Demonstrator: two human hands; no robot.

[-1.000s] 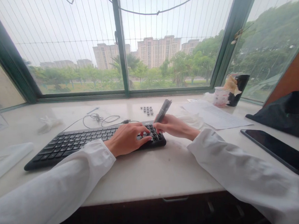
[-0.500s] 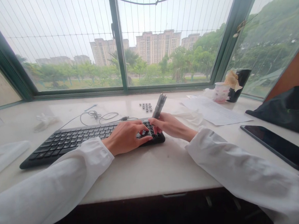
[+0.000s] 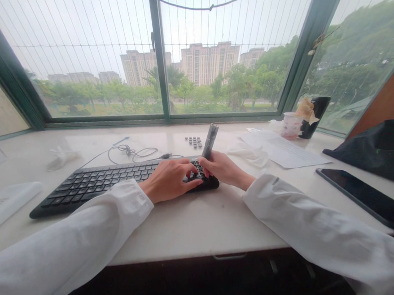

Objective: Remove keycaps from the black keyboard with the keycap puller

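Observation:
My left hand (image 3: pixel 169 180) rests with its fingers on the right end of a black computer keyboard (image 3: pixel 103 180), near the number keys. My right hand (image 3: pixel 224 168) is just beyond it, over the keyboard's far right corner, and its fingers are closed around a slim grey tool (image 3: pixel 210 141) standing almost upright. The tool's tip is hidden by my fingers. Several small black keycaps (image 3: pixel 194 141) lie on the white sill beyond the keyboard.
A black cable (image 3: pixel 129 151) coils behind the keyboard on the white sill (image 3: pixel 191 223). A crumpled white glove (image 3: pixel 61 159), printed paper (image 3: pixel 284 151), a dark tablet (image 3: pixel 362 191), a cup (image 3: pixel 291 126) and a black mug (image 3: pixel 315 115) stand about. A window lies beyond.
The grey tool has swung from leaning right to nearly upright in my right hand. The view has shifted slightly, and my left hand stays on the keyboard.

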